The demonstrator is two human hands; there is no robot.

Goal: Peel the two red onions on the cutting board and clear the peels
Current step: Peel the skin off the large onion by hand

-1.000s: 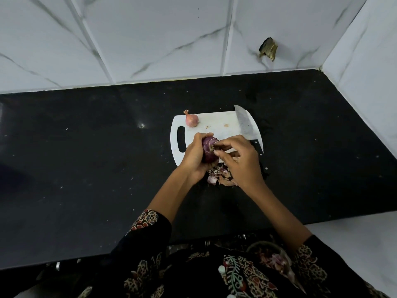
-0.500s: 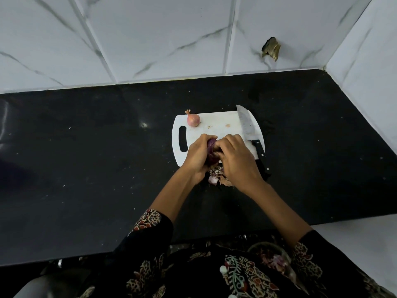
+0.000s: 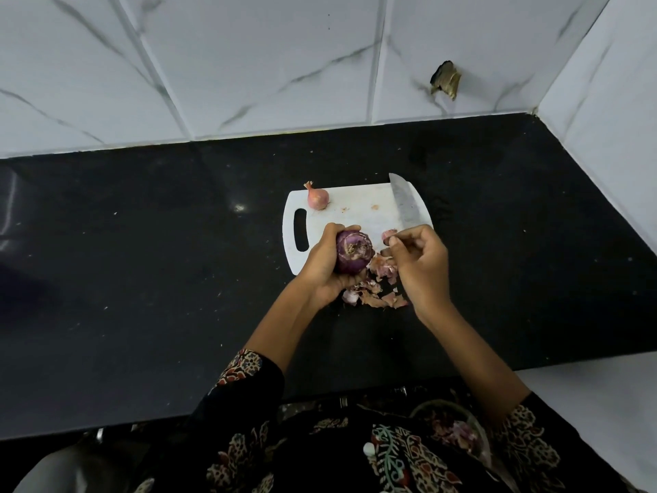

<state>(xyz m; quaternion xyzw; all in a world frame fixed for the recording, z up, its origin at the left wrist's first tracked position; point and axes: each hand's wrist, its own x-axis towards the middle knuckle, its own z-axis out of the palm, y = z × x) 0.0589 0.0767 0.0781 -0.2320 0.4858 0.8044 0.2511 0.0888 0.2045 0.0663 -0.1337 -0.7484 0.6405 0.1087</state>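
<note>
now right hand [image 3: 419, 265] has pulled off the onion [image 3: 353, 252], pinching peel [image 3: 388, 235].

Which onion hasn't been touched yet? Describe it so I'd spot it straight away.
Find the white cutting board in the middle of the black counter. Near its far edge, just past the handle slot, lies the small onion. Unlike the purple onion gripped in the left hand, it is pale pink, in its dry skin, with a wispy tip, and lies alone.
</note>
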